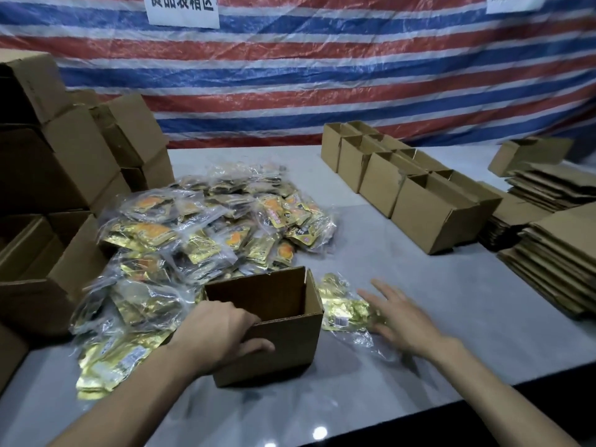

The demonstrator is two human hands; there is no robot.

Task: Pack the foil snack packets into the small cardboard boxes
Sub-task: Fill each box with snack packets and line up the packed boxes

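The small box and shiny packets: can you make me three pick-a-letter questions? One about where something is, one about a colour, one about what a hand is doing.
1. Where is the packet pile? A. On the table, left of the small box. B. Inside the small box. C. On the floor.
2. What colours are the sheet's stripes? A. Green, yellow. B. Red, white, blue. C. Black, pink.
3. What is the left hand doing? A. Lying flat. B. Pinching a packet. C. Gripping the small box's rim.
Answers: A, the pile lies beside it; B, those bands cross the backdrop; C, it hooks over the near edge.
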